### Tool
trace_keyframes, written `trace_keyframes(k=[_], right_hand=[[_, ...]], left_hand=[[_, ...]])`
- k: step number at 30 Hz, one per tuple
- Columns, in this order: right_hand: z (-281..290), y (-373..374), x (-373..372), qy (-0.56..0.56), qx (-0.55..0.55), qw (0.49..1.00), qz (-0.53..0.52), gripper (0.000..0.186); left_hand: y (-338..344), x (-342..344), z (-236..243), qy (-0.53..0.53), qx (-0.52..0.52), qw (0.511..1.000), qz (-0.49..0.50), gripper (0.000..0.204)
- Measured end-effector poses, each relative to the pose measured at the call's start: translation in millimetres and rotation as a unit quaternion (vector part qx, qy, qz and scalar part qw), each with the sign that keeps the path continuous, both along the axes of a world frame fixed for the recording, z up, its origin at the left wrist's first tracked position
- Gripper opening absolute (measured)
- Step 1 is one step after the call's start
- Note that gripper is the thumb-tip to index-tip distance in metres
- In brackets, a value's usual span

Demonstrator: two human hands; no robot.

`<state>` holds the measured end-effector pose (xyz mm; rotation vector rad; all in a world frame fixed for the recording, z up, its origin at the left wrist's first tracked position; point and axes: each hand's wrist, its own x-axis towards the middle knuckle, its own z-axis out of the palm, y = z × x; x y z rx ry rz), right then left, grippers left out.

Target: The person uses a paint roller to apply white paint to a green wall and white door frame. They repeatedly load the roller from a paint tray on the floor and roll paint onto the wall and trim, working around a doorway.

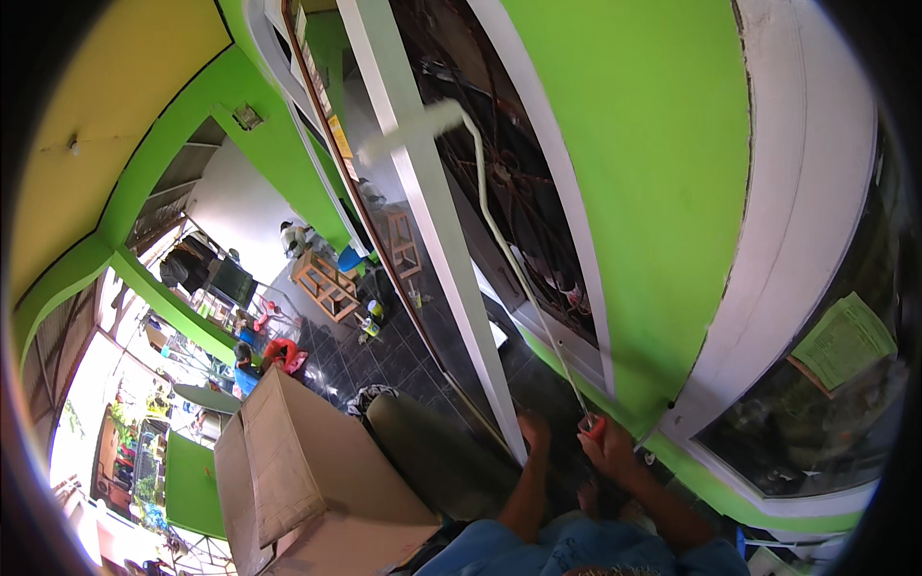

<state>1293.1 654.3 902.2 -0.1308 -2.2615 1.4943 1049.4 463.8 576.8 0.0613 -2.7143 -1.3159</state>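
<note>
A paint roller with a long pale wire arm is in my right hand, whose fingers are wrapped round its red handle. The fluffy whitish roller sleeve lies across the white edge of an open glazed door panel, in its upper part. My left hand is closed at the lower end of that white edge, seeming to grip it; its fingertips are partly hidden.
A large cardboard box stands close on my left. A green wall and a white-framed window are on my right. Farther off are a wooden stool, a crouching person and another person in blue on dark floor tiles.
</note>
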Motion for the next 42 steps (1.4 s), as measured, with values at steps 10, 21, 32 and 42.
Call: trace_keyframes(k=[10,21,32,42], right_hand=[[-88.7,15.3,91.6,-0.252,-0.048,0.957,0.133,0.039],[-127.4,45.5,301.2,-0.299,0.055,0.941,-0.149,0.044],[-0.6,47.1,241.0,-0.276,0.004,0.957,-0.094,0.041],[0.9,39.2,214.5,-0.174,0.089,0.976,-0.091,0.034]], left_hand=[[10.2,10.7,26.7,-0.04,0.009,0.999,0.015,0.071],[72.5,37.4,70.9,-0.064,-0.04,0.996,-0.037,0.045],[102.7,33.8,79.0,0.091,0.153,0.984,-0.009,0.048],[173.4,25.2,104.9,0.078,0.058,0.995,0.007,0.053]])
